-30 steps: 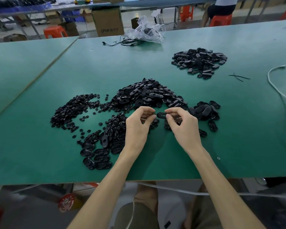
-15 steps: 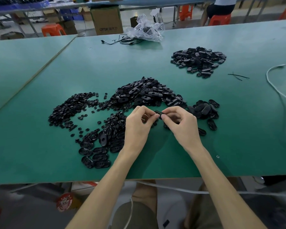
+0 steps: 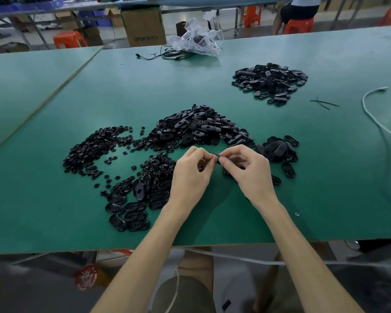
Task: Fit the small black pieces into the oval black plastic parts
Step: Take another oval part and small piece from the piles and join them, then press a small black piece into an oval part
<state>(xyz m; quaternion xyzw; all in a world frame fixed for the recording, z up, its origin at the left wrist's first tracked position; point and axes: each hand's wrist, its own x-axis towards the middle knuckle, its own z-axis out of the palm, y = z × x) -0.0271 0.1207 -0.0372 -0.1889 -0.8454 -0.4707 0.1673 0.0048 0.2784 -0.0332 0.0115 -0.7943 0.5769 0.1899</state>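
Now your left hand [image 3: 191,175] and right hand [image 3: 250,171] have drawn together, each grip pinched on the oval part [image 3: 217,156], so you're probably press-fitting.

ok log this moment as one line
step: fitting | left hand: pinches oval black plastic part | right hand: pinches same part | small black pieces: heaped left on green table
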